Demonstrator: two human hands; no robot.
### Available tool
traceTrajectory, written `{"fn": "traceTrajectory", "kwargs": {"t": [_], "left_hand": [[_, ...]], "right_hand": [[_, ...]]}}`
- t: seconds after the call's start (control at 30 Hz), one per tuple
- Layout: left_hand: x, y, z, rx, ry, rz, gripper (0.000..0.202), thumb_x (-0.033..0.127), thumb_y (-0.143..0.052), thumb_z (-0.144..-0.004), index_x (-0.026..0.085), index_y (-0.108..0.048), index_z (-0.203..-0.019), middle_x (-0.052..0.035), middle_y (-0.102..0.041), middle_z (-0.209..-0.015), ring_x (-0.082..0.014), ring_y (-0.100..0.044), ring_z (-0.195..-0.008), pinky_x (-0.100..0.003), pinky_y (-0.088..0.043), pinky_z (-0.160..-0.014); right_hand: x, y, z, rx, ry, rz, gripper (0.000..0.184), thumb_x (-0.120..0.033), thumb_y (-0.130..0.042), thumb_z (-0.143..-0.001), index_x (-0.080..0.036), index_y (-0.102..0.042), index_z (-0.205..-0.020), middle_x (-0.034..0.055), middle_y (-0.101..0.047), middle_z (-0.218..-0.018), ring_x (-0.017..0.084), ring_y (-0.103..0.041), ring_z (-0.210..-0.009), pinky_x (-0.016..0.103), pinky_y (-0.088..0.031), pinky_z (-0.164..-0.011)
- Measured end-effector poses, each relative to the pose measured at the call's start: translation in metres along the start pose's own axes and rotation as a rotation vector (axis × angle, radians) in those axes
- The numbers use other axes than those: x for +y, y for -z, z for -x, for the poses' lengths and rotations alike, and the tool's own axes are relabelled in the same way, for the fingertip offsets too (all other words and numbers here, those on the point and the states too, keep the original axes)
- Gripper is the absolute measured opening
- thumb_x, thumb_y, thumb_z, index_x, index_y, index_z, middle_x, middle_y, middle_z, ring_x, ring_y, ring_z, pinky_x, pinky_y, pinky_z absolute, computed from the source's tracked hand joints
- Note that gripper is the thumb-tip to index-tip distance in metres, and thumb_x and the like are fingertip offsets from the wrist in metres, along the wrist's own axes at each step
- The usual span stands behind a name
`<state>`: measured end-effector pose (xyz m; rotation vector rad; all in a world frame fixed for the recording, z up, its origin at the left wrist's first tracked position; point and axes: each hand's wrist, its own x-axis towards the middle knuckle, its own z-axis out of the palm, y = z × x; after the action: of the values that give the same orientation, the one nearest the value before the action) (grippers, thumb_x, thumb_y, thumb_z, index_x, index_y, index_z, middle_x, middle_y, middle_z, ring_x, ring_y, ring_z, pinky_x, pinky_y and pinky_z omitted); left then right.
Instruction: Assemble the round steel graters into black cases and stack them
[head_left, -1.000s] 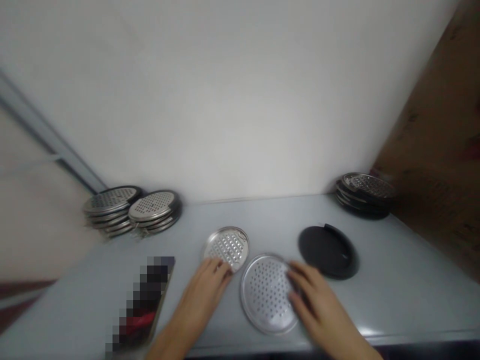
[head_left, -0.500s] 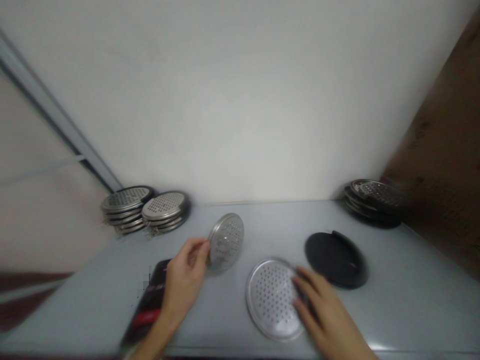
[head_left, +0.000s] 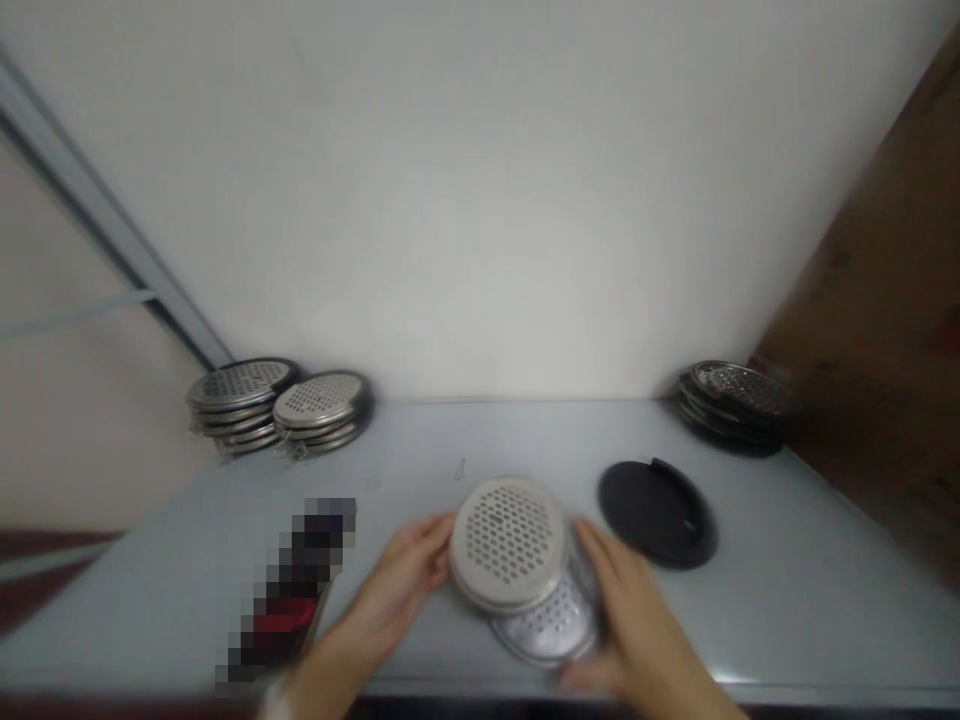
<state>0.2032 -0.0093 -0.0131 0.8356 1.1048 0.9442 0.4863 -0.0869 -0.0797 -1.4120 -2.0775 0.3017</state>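
Observation:
My left hand (head_left: 401, 575) grips the left edge of a small round perforated metal disc (head_left: 508, 540), flipped and held tilted just above a larger perforated metal disc (head_left: 551, 620) lying on the grey table (head_left: 787, 590). My right hand (head_left: 626, 615) curls around the right edge of the larger disc, fingers touching its rim. The small disc hides most of the larger one. A black round lid (head_left: 658, 512) lies flat just to the right of my right hand.
Two stacks of perforated metal discs (head_left: 277, 405) stand at the back left by the wall. A stack of black-rimmed discs (head_left: 733, 395) sits at the back right beside a brown panel. A blurred dark flat object (head_left: 289, 595) lies left of my left hand.
My left hand picked the small disc up off the table, turned it over and carried it right, over the larger disc. My right hand stayed on the larger disc's rim.

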Motion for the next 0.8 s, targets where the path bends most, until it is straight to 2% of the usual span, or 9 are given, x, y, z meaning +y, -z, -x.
{"fn": "traceTrajectory", "kwargs": {"t": [0.07,0.13,0.2,0.27,0.37,0.43,0.7,0.8], "left_hand": [[-0.008,-0.010,-0.002,-0.036,0.004,-0.064,0.046,0.050,-0.086,-0.069,0.010,-0.075,-0.090,0.0052,-0.052,-0.058,-0.0052,-0.039,-0.050,-0.016,-0.030,-0.050],[-0.014,-0.016,-0.007,-0.065,-0.021,-0.153,0.049,0.052,-0.079,-0.074,0.010,-0.075,-0.098,0.0063,-0.050,-0.054,-0.0062,-0.038,-0.046,-0.017,-0.027,-0.047],[-0.018,-0.020,-0.012,-0.082,-0.062,-0.285,0.052,0.053,-0.071,-0.079,0.009,-0.073,-0.107,0.0053,-0.052,-0.052,-0.0087,-0.039,-0.043,-0.019,-0.027,-0.044],[-0.017,-0.022,-0.013,-0.067,-0.147,-0.454,0.048,0.050,-0.063,-0.085,0.011,-0.073,-0.110,0.0015,-0.058,-0.056,-0.0130,-0.048,-0.046,-0.022,-0.035,-0.045],[-0.012,-0.024,-0.006,0.005,-0.369,-0.743,0.033,0.039,-0.056,-0.090,0.017,-0.076,-0.104,-0.0071,-0.071,-0.082,-0.0212,-0.066,-0.073,-0.029,-0.051,-0.063],[-0.008,-0.025,0.002,0.024,-0.467,-0.906,0.029,0.033,-0.053,-0.091,0.019,-0.078,-0.101,-0.0098,-0.072,-0.098,-0.0241,-0.068,-0.090,-0.032,-0.054,-0.077],[-0.004,-0.027,0.018,-0.010,-0.462,-1.321,0.035,0.025,-0.042,-0.099,0.018,-0.076,-0.099,-0.0111,-0.071,-0.100,-0.0250,-0.070,-0.092,-0.038,-0.054,-0.088],[-0.006,-0.026,0.017,-0.016,-0.503,-1.326,0.034,0.024,-0.043,-0.100,0.018,-0.071,-0.118,-0.0120,-0.073,-0.110,-0.0251,-0.070,-0.101,-0.039,-0.054,-0.094]], "right_hand": [[0.000,-0.001,0.000,-0.008,-0.005,0.005,0.152,-0.077,-0.087,-0.048,-0.024,-0.003,-0.164,0.0245,-0.034,-0.161,0.049,-0.043,-0.140,0.066,-0.040,-0.111],[0.000,-0.002,0.000,-0.015,-0.019,0.012,0.154,-0.071,-0.091,-0.048,-0.025,-0.001,-0.164,0.0249,-0.034,-0.161,0.049,-0.043,-0.141,0.066,-0.040,-0.111],[0.000,-0.003,-0.001,-0.022,-0.024,0.013,0.149,-0.064,-0.094,-0.050,-0.024,-0.006,-0.164,0.0246,-0.036,-0.160,0.049,-0.044,-0.140,0.065,-0.040,-0.112],[0.000,-0.004,-0.001,-0.021,-0.017,0.002,0.141,-0.058,-0.096,-0.054,-0.023,-0.015,-0.163,0.0247,-0.037,-0.159,0.048,-0.045,-0.140,0.063,-0.040,-0.112],[0.000,-0.005,0.000,0.010,-0.006,-0.027,0.131,-0.053,-0.095,-0.057,-0.020,-0.024,-0.161,0.0252,-0.039,-0.158,0.046,-0.045,-0.141,0.061,-0.040,-0.114],[0.001,-0.004,0.002,0.026,0.008,-0.037,0.129,-0.053,-0.096,-0.056,-0.019,-0.027,-0.160,0.0256,-0.039,-0.158,0.046,-0.045,-0.140,0.061,-0.041,-0.114],[0.003,-0.006,0.001,0.019,0.041,0.029,0.113,-0.052,-0.098,-0.053,-0.018,-0.048,-0.149,0.0252,-0.048,-0.151,0.045,-0.052,-0.134,0.062,-0.045,-0.110],[0.004,-0.006,0.001,0.005,0.079,0.072,0.112,-0.053,-0.097,-0.053,-0.016,-0.050,-0.148,0.0271,-0.050,-0.149,0.047,-0.051,-0.134,0.064,-0.045,-0.109]]}}
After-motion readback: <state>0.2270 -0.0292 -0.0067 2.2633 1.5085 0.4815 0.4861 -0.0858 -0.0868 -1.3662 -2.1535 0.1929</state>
